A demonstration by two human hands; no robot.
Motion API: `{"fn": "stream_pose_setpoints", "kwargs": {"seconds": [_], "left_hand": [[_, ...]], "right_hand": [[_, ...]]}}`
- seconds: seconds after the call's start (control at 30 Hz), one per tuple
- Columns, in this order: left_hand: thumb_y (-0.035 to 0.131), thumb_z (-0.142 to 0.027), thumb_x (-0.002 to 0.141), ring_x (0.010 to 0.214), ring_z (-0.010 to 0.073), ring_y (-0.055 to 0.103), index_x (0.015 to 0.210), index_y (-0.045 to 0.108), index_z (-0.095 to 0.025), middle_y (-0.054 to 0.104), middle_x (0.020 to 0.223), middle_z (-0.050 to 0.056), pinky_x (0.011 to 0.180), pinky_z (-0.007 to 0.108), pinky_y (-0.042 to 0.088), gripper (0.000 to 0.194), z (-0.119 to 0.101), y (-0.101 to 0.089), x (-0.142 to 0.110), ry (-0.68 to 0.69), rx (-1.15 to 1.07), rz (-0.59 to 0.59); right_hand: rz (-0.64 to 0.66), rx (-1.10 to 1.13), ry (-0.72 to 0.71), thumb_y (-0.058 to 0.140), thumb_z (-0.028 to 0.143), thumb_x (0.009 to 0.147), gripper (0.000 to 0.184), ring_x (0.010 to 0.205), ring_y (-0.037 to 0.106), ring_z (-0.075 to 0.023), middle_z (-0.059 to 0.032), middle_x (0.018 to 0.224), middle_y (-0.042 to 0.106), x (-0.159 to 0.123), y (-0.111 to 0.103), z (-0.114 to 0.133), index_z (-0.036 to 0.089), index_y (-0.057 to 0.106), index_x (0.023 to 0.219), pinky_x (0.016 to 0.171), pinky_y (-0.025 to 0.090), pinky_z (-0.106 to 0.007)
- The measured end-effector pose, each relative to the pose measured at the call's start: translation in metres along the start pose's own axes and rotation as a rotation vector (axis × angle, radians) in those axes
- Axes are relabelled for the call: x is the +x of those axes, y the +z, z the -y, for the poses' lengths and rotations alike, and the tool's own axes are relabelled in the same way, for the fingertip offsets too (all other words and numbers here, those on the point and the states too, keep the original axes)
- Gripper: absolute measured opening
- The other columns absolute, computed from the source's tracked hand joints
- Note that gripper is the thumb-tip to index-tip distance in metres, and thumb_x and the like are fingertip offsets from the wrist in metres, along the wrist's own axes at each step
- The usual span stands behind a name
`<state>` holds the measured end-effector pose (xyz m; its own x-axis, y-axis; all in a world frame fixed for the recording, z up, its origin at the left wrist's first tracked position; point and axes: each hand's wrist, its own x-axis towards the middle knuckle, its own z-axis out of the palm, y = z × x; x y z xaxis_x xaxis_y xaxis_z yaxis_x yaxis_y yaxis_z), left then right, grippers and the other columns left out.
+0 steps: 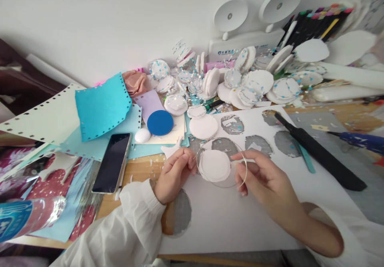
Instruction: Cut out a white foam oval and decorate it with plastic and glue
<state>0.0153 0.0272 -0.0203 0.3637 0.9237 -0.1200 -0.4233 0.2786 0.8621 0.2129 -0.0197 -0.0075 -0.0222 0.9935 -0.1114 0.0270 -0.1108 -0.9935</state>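
A wire ring [221, 187] is above the white sheet [231, 223], its left edge pinched in the grip of the left hand [175, 174]. The right hand [264, 179] meets its right edge, thumb and forefinger slightly parted; I cannot tell whether this grip holds it. A phone [111, 163] lies left of the sheet.

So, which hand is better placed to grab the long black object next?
Probably the right hand: the long black object lies out to the right, clearly nearer it than the left hand, which is at the wire ring's left edge.
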Motion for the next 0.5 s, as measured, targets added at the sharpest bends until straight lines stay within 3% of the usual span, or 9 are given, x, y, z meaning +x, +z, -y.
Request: {"fn": "stream_pose_setpoints", "kwargs": {"seconds": [0.13, 0.23, 0.3, 0.4, 0.5], "left_hand": [[0.057, -0.035, 0.088, 0.056, 0.0092, 0.035, 0.059, 0.045, -0.017, 0.037, 0.058, -0.004, 0.056, 0.024, 0.029, 0.036, 0.0026, -0.0007, 0.0007, -0.007, 0.016, -0.036], [0.061, -0.039, 0.086, 0.060, 0.0100, 0.039, 0.064, 0.050, -0.017, 0.043, 0.061, -0.003, 0.060, 0.024, 0.033, 0.033, 0.0038, -0.0044, 0.0005, 0.041, 0.097, -0.025], [0.067, -0.041, 0.081, 0.071, 0.0115, 0.047, 0.081, 0.058, -0.018, 0.053, 0.075, 0.000, 0.068, 0.024, 0.038, 0.024, 0.0036, -0.0066, -0.0002, 0.081, 0.108, 0.003], [0.078, -0.037, 0.070, 0.102, 0.0189, 0.055, 0.114, 0.057, -0.025, 0.059, 0.112, 0.005, 0.088, 0.030, 0.042, 0.050, 0.0014, -0.0068, -0.0018, 0.067, 0.069, 0.094], [0.082, -0.031, 0.066, 0.123, 0.0261, 0.048, 0.124, 0.055, -0.026, 0.054, 0.132, 0.010, 0.103, 0.037, 0.037, 0.064, -0.0012, -0.0040, -0.0035, 0.042, 0.073, 0.241]], "right_hand": [[0.015, 0.019, 0.006, 0.054, 0.036, 0.091, 0.017, 0.047, 0.054, -0.0092, 0.0048, 0.056, 0.056, -0.0005, 0.0010, -0.0001, 0.021, 0.053, 0.100, 0.045, 0.047, -0.019], [0.005, 0.018, -0.006, 0.055, 0.038, 0.090, 0.019, 0.047, 0.055, -0.0100, 0.0047, 0.055, 0.055, 0.0001, 0.0016, 0.0006, 0.021, 0.054, 0.098, 0.044, 0.047, -0.020], [-0.003, 0.020, -0.007, 0.055, 0.038, 0.090, 0.019, 0.046, 0.056, -0.0106, 0.0048, 0.054, 0.055, 0.0005, 0.0014, 0.0014, 0.021, 0.054, 0.098, 0.043, 0.047, -0.020], [0.017, 0.049, -0.001, 0.054, 0.038, 0.091, 0.018, 0.045, 0.055, -0.0105, 0.0052, 0.052, 0.056, 0.0004, 0.0004, 0.0029, 0.021, 0.053, 0.098, 0.043, 0.048, -0.020], [0.053, 0.103, 0.002, 0.053, 0.037, 0.091, 0.017, 0.045, 0.056, -0.0102, 0.0052, 0.052, 0.058, -0.0007, -0.0005, 0.0041, 0.022, 0.051, 0.099, 0.044, 0.048, -0.020]]}}
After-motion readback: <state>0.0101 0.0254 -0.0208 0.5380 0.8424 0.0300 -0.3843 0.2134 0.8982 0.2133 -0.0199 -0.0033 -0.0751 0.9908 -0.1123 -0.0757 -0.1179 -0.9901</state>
